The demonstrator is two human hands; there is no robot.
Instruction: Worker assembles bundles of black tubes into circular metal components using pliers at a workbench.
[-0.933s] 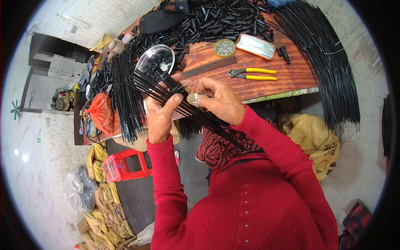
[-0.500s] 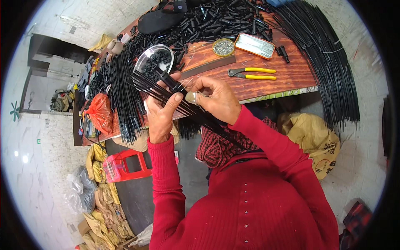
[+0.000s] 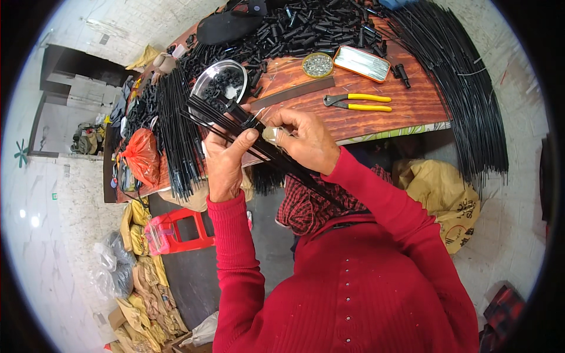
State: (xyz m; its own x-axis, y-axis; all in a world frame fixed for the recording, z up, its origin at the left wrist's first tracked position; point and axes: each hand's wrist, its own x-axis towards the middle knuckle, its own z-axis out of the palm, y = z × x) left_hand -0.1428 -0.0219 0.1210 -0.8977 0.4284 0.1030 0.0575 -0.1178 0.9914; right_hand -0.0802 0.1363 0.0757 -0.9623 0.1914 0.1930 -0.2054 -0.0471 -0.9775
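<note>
My left hand (image 3: 225, 167) is closed around a bundle of thin black rods (image 3: 299, 172) and a black tubular fitting (image 3: 239, 112) lying against them. The bundle slants from upper left down toward my lap. My right hand (image 3: 311, 142) is beside the fitting's lower end, thumb and fingertips pinched together. A pale wrap (image 3: 272, 135) covers its thumb tip. Whatever the pinch holds is too small to make out. A short thin shiny strand (image 3: 257, 116) shows at the fitting, near both hands.
On the wooden table (image 3: 282, 88) lie yellow-handled cutting pliers (image 3: 359, 102), a dark flat bar (image 3: 293, 92), a round tin of small metal pieces (image 3: 318, 65), a tray of thin silvery pins (image 3: 362, 63), and a bowl of black parts (image 3: 203, 76). Black fittings (image 3: 318, 26) and rods (image 3: 453, 76) surround them.
Both hands stay at nearly the same place on the bundle. The shiny strand at the fitting sits slightly differently. The view has shifted very slightly.
</note>
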